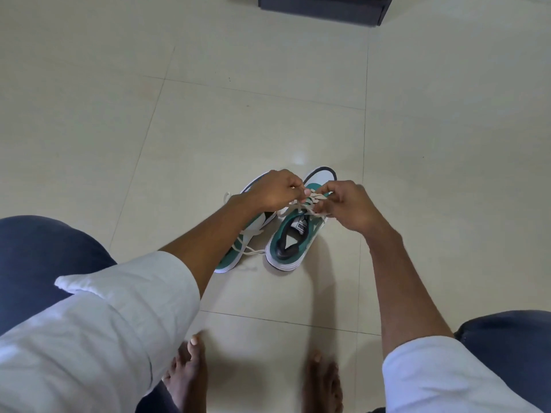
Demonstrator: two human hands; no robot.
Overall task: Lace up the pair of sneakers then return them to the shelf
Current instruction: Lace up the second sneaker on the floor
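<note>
The pale tiled floor [268, 114] carries two green-and-white sneakers [293, 242] side by side, two bare feet [187, 374], and a dark box [322, 8] at the far edge.

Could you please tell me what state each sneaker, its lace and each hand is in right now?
Right sneaker: upright on the floor, being laced.
Its lace: pinched by both hands.
Left sneaker: on the floor, partly hidden by the forearm; its lace trails loose.
Left hand: closed on lace.
Right hand: closed on lace.

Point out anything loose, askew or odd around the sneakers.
The left sneaker has its lace trailing loose onto the floor. Both hands work the right sneaker's lace. Nothing looks damaged.
</note>
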